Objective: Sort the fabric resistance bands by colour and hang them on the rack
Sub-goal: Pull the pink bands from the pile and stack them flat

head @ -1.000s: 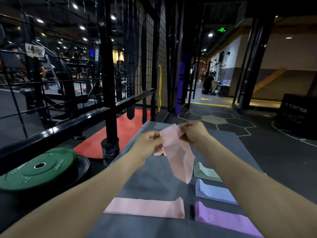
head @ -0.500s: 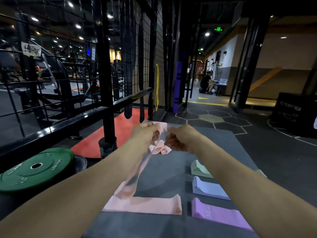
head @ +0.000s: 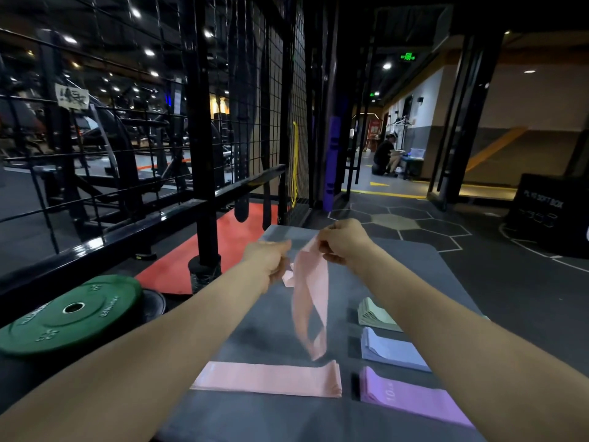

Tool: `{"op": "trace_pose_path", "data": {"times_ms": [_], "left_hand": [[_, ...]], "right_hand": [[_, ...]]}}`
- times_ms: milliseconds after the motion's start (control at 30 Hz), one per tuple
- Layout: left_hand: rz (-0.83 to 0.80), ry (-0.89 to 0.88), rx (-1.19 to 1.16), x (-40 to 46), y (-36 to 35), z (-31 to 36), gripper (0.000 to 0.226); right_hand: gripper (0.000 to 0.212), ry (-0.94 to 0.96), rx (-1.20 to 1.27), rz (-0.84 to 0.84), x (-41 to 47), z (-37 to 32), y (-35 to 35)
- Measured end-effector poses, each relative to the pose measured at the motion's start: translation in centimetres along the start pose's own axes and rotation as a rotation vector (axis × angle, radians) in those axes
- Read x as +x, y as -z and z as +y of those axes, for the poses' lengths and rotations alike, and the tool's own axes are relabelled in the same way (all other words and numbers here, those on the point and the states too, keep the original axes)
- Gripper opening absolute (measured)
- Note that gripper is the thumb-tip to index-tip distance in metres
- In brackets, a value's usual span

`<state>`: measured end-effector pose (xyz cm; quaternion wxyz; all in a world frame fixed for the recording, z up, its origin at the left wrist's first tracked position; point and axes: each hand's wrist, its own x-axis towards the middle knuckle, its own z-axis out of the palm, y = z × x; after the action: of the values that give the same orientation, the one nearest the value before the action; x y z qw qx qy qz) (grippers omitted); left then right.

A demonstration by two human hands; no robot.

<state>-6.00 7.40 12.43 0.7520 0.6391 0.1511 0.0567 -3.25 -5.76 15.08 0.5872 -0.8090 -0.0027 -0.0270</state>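
Pink band [head: 310, 298] dangles twisted from my right hand [head: 342, 242], pinched at its top, above the grey mat [head: 255, 330]; my left hand [head: 271, 260] curls around its other end, near the pink stack [head: 271, 378]

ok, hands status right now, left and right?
Left hand: fingers curled, pinching the pink band at its upper end.
Right hand: pinching the same pink band's top.

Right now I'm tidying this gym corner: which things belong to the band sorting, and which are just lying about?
Belong:
held pink band, pinched by left hand and right hand
pink stack
purple stack
blue stack
green stack
wire rack
grey mat

Lying about:
green weight plate
red mat
black soft box
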Motion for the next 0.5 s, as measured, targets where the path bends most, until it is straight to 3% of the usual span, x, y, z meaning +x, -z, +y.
{"op": "trace_pose_path", "data": {"times_ms": [167, 233, 333, 500], "left_hand": [[-0.031, -0.253, 0.255, 0.4, 0.6, 0.6, 0.009], [-0.112, -0.381, 0.366, 0.1, 0.4, 1.0, 0.017], [-0.269, -0.412, 0.406, -0.2, 0.1, 1.1, 0.036], [-0.334, -0.416, 0.524, 0.4, 0.4, -0.1, 0.024]], "right_hand": [[0.024, 0.2, -0.225, -0.07, 0.1, -0.5, 0.1], [0.02, 0.279, -0.263, -0.114, -0.2, -0.7, -0.1], [0.015, 0.397, -0.273, -0.125, -0.4, -1.0, -0.1], [0.015, 0.515, -0.361, 0.022, -0.3, -0.7, 0.7]]}}
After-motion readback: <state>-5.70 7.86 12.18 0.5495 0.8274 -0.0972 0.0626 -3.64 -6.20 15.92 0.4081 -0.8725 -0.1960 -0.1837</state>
